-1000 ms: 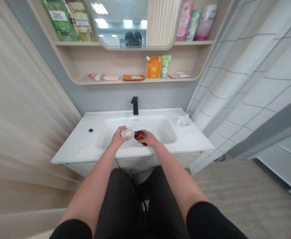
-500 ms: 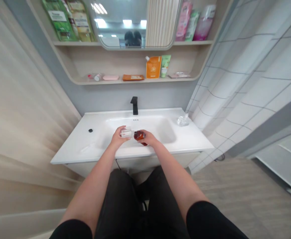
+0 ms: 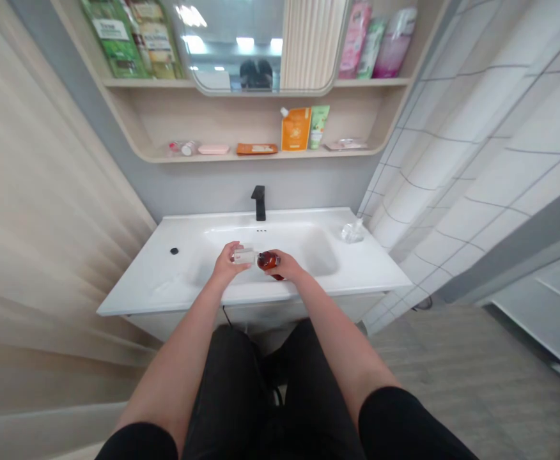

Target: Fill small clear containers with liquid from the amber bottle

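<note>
Over the front of the white sink (image 3: 321, 252), my left hand (image 3: 223, 264) is closed around a small clear bottle (image 3: 244, 256) lying on its side. The bottle's neck points right. My right hand (image 3: 289, 266) grips a brown bottle (image 3: 267, 260), with its top tilted towards the clear one. The two bottle mouths come together or nearly so; I cannot tell whether they touch. Part of the brown bottle is hidden by my right fingers. Any liquid passing between them is too small to make out.
A black faucet (image 3: 259, 203) stands behind the basin. On the left counter lie a small black cap (image 3: 174, 251) and a faint transparent piece (image 3: 165, 285). A clear pump-like item (image 3: 352, 231) is at the right. Above, a shelf (image 3: 203, 158) holds an orange pouch (image 3: 296, 130) and tubes.
Almost nothing differs. The clear bottle in my left hand has shifted very slightly; both hands keep their hold over the sink.
</note>
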Motion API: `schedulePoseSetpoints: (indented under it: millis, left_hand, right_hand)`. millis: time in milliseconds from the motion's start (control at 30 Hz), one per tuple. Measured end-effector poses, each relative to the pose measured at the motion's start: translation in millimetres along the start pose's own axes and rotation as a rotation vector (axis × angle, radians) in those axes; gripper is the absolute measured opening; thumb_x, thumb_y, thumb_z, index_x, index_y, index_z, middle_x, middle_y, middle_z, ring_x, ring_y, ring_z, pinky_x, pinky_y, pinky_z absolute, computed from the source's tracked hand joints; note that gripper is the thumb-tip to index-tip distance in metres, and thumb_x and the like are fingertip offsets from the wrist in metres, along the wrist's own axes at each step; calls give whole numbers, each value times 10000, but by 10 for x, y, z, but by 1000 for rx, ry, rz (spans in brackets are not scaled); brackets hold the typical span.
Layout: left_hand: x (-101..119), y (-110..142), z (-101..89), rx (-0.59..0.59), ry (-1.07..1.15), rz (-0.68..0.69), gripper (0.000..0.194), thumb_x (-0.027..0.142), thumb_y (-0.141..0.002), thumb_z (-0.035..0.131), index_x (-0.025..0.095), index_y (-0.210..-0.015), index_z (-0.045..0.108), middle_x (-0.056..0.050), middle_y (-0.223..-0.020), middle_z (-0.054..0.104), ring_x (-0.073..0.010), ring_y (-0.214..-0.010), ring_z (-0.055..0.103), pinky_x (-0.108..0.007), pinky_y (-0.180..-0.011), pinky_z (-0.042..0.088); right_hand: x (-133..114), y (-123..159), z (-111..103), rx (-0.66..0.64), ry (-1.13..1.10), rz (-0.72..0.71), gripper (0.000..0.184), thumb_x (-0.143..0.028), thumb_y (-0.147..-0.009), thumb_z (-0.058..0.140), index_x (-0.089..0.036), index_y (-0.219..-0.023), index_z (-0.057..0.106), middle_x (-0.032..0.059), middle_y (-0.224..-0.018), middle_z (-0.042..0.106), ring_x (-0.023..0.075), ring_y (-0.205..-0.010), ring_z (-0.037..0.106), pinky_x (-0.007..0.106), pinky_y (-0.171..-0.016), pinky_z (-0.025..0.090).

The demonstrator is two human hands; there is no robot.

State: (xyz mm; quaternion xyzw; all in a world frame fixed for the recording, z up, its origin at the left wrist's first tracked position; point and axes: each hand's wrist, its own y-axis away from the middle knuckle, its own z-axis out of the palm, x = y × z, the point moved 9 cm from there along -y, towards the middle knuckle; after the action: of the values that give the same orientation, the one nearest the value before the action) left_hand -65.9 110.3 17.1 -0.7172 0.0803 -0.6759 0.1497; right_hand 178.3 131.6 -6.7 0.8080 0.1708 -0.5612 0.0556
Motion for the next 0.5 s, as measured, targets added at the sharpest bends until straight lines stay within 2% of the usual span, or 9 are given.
schedulePoseSetpoints:
  millis: [500]
  left_hand:
    - [-12,3,-15,-16,-17,11,953,358,-497,1051,253,-1357,652,-117,-1322,713,-330,-1278,685,-468,-1093,525]
  right_hand:
    - [4,-2,-2,8,17,-4,716,-238,-600,978,-292,-1280,757,-4,-1158,827,267,-1073,764,422,-1054,577]
